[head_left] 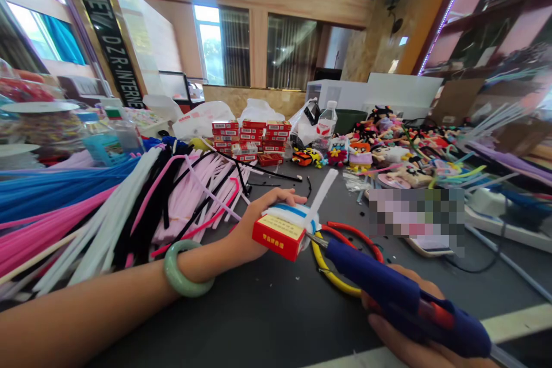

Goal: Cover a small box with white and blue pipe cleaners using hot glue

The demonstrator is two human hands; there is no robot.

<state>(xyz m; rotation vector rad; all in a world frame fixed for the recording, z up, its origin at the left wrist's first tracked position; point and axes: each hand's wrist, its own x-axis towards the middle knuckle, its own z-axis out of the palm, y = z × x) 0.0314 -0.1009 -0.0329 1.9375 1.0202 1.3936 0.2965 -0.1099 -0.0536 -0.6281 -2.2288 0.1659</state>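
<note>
My left hand [254, 219], with a green bangle [172, 273] on its wrist, grips a small red-and-yellow cardboard box [276, 241] above the dark table. White and blue fuzzy strips [293, 214] cover the box's upper side, and a white fuzzy strip [322, 196] sticks up from its right end. In my right hand [394, 333] is a blue glue gun [373, 273], its metal nozzle at the right end of the box. Part of the right hand is hidden behind the gun. Behind the nozzle lie red [371, 241] and yellow [330, 279] curved strips.
Bundles of coloured pipe cleaners [97, 218] spread across the left. Stacked red boxes [252, 138] stand at the back, near a plastic bottle [326, 122]. Small dolls [360, 155] crowd the back right. A phone-like object, partly blurred, lies beside a white power strip [513, 227].
</note>
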